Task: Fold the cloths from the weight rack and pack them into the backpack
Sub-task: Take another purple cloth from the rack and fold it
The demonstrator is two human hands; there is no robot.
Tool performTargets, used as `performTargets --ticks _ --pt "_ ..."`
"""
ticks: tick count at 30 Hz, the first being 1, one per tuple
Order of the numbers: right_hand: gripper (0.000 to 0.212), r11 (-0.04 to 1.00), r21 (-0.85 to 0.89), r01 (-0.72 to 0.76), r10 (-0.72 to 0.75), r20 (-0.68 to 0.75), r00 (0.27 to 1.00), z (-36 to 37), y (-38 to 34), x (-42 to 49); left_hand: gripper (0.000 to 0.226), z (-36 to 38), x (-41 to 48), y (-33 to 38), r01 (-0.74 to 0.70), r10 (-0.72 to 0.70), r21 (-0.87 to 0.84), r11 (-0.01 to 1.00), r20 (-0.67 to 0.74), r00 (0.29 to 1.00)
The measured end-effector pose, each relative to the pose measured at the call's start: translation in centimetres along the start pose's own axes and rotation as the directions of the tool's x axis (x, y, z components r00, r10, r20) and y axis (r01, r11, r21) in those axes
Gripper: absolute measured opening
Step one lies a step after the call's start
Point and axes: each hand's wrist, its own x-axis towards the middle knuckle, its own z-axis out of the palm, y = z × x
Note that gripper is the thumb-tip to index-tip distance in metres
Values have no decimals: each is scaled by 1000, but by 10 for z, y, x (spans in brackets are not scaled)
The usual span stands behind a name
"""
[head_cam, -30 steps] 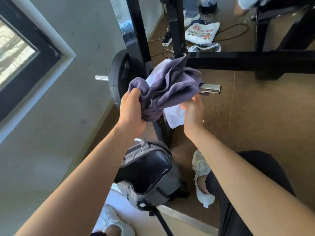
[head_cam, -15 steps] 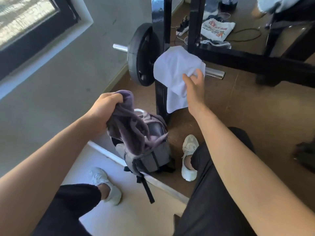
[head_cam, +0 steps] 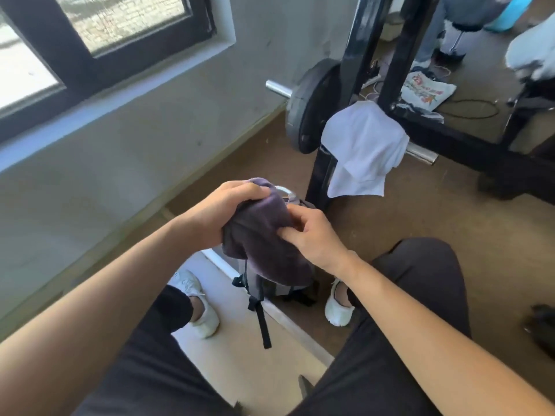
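Note:
A dark purple cloth (head_cam: 267, 247) hangs bunched in front of me, over the grey backpack (head_cam: 270, 288). My left hand (head_cam: 222, 211) grips its top left corner. My right hand (head_cam: 312, 235) pinches its right edge between thumb and fingers. The backpack stands on the floor between my feet and is mostly hidden behind the cloth; its metal handle (head_cam: 285, 192) and a black strap (head_cam: 262, 325) show. A white cloth (head_cam: 363, 148) stays draped over the chrome bar of the black weight rack (head_cam: 322, 172), beyond my hands.
A black weight plate (head_cam: 306, 109) sits on the bar beside the rack post. A grey wall with a window is on the left. A printed tote bag (head_cam: 426, 91) and cables lie behind the rack. My knees and white shoes frame the backpack.
My right hand left the white cloth on the rack and came down to the purple cloth. My left hand kept its hold on the purple cloth above the backpack.

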Motion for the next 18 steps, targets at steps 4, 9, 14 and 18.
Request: performTargets --ticks 4,9,14,18 --pt "33 962 262 -75 59 70 996 6 -12 -14 47 -33 -30 -25 8 -27 82 997 228 973" --pt "24 885 373 -280 198 245 949 12 -10 -25 48 -55 -45 -69 50 -69 267 962 62 996" --pt "43 587 629 -510 292 423 858 18 6 -39 61 -51 -54 -122 94 -90 -169 981 33 995" --pt "48 555 633 -539 241 498 833 20 19 -46 50 -44 -53 -127 102 -100 -401 910 27 995"
